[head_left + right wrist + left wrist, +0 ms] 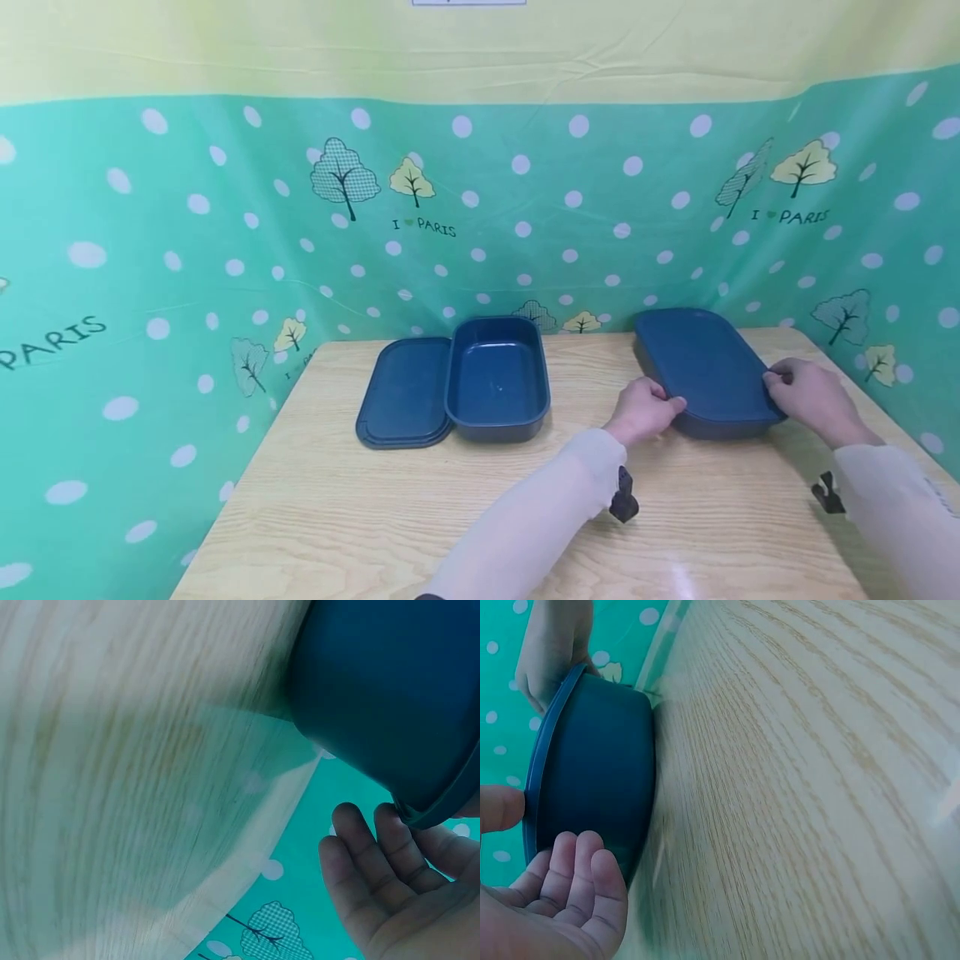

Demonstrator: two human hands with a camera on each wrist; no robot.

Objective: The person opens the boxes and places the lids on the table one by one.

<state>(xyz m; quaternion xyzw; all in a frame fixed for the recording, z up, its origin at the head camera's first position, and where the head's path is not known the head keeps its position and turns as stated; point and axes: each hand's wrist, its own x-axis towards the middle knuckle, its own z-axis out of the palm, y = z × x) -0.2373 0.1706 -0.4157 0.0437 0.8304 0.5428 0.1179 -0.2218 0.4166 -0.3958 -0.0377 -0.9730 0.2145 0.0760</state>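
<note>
A dark blue rectangular container [723,429] stands at the table's right side, its flat blue lid [705,367] lying over the top. My left hand [643,410] grips the lid's edge at the near left corner; in the left wrist view the thumb [501,808] presses on the lid side and the other fingers curl below the rim by the container wall [604,757]. At the near right corner my right hand [813,398] pinches the lid's edge, with fingers [390,840] under the rim in the right wrist view.
Left of centre stands an uncovered blue container [498,383], with nothing inside it. A second blue lid [405,392] lies flat against its left side. The wooden table [360,517] meets a green dotted cloth [480,217] at the back and sides.
</note>
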